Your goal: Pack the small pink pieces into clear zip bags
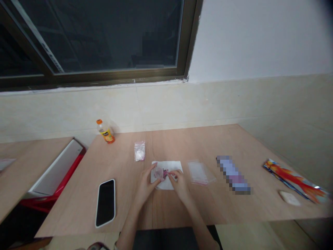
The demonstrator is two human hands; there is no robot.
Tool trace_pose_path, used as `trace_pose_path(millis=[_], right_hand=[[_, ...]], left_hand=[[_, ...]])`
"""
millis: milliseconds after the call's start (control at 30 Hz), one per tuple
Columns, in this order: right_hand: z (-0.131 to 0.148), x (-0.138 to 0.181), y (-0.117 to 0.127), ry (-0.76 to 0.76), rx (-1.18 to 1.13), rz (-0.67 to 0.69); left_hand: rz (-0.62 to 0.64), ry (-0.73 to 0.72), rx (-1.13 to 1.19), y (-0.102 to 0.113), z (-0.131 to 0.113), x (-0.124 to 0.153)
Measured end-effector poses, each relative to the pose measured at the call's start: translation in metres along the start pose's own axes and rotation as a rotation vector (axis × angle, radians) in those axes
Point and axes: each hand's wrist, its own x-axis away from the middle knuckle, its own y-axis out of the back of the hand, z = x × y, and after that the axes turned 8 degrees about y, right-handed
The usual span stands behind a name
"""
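My left hand (146, 183) curls its thumb and fingers around a small clear plastic bag or cup (158, 172); I cannot tell which. Small dark pink bits, perhaps beads (165, 173), lie beside it over a white sheet of paper (173, 165). The fingertips of my right hand (180, 185) are pinched together at the right edge of these bits, and whatever they hold is too small to name. A stack of clear zip bags (198, 172) rests to the right of the paper. Behind the paper, to the left, is a filled zip bag (139, 151).
A white-edged phone (105, 203) lies at the left front of the wooden table (182, 144). An orange-capped bottle (106, 132) stands by the wall. On the right are a pixelated item (234, 175), a bright orange-and-blue packet (292, 178) and a whitish block (290, 198).
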Motion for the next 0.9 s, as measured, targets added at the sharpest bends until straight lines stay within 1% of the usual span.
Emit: trace_pose_path(millis=[167,233,333,467,567,633,700,767,900], right_hand=[[0.037,-0.016,0.021,0.077,-0.074,-0.114],[0.051,-0.02,0.027,0.115,-0.089,-0.122],[0.065,-0.022,0.03,0.185,-0.097,-0.067],[0.071,-0.022,0.03,0.238,-0.126,0.028],[0.065,-0.022,0.028,0.2,-0.155,-0.005],[0.056,-0.022,0.025,0.144,-0.152,-0.057],[0.044,-0.021,0.021,0.089,-0.103,-0.076],[0.03,-0.018,0.015,0.058,-0.031,-0.043],[0.005,-0.006,0.0,0.032,0.097,0.105]], left_hand=[[0.046,0.015,0.016,-0.003,0.002,0.002],[0.058,0.012,0.023,-0.005,0.001,0.003],[0.073,0.01,0.043,-0.006,-0.004,0.005],[0.087,0.013,0.046,-0.004,-0.01,0.005],[0.08,0.021,0.048,-0.002,-0.011,0.005],[0.077,0.031,0.052,0.0,-0.01,0.004],[0.078,0.037,0.054,0.001,-0.009,0.003],[0.079,0.038,0.053,0.001,-0.007,0.003],[0.088,0.028,0.056,0.003,-0.005,0.002]])
